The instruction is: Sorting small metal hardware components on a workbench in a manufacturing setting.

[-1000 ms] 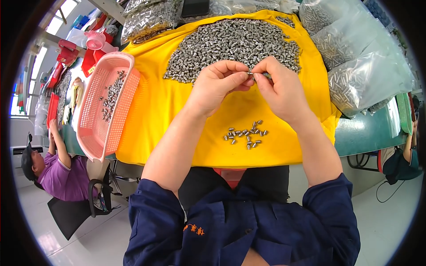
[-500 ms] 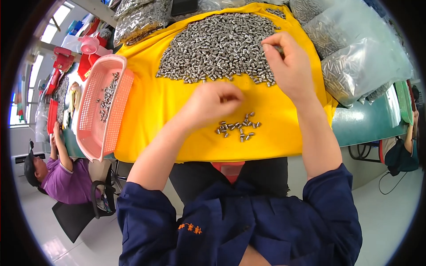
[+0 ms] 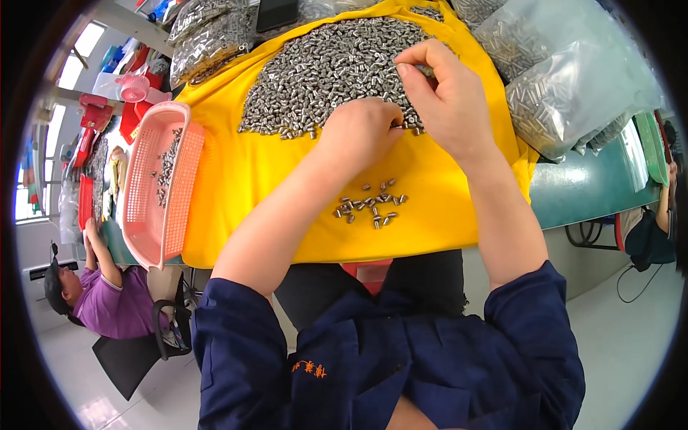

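While the left hand (image 3: 362,132) rests curled at the pile's six o'clock edge, grip hidden, the right hand (image 3: 446,97) pinches one small metal part (image 3: 424,70) at three o'clock; hard, light, probably slippery, best nipped across its middle.

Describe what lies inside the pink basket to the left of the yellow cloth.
The pink basket holds a thin scatter of small metal parts, mostly in its far half; the near half shows bare mesh. Whatever sits beneath the basket is hidden.
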Available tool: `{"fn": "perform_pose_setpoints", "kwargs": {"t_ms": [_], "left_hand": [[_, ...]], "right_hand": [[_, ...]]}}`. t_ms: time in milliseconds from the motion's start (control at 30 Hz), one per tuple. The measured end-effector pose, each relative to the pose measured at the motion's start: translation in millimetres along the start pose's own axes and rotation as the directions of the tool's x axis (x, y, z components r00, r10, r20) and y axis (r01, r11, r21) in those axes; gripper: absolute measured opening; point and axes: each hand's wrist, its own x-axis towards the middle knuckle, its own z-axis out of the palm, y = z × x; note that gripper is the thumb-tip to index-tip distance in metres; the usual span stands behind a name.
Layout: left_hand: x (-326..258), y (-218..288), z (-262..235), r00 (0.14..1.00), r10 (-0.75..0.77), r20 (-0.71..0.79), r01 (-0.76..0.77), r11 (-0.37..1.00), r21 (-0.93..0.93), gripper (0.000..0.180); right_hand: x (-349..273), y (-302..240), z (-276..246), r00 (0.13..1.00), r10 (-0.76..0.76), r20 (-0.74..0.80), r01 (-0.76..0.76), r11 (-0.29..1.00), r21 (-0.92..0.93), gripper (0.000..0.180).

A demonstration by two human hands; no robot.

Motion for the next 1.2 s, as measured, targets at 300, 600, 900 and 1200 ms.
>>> {"fn": "perform_pose_setpoints", "kwargs": {"t_ms": [300,600,900,1200], "left_hand": [[-11,-2,0,0.993,0.077,-0.094,-0.090,0.986,-0.143,0.008],[-25,-35,-23,0.977,-0.198,0.080,0.077,-0.020,-0.997,0.016],[-25,-31,-26,0.973,-0.224,0.047,0.076,0.122,-0.990,0.016],[-25,-29,-25,0.962,-0.273,0.018,0.093,0.263,-0.960,0.015]], "right_hand": [[0,-2,1,0.999,-0.019,0.048,0.019,1.000,0.005,0.007],[-5,-4,4,0.956,0.122,0.266,-0.142,0.988,0.058,0.007],[-6,-3,10,0.949,0.124,0.289,-0.144,0.989,0.047,0.006],[-12,-8,15,0.963,-0.069,0.259,0.100,0.989,-0.108,0.005]]}}
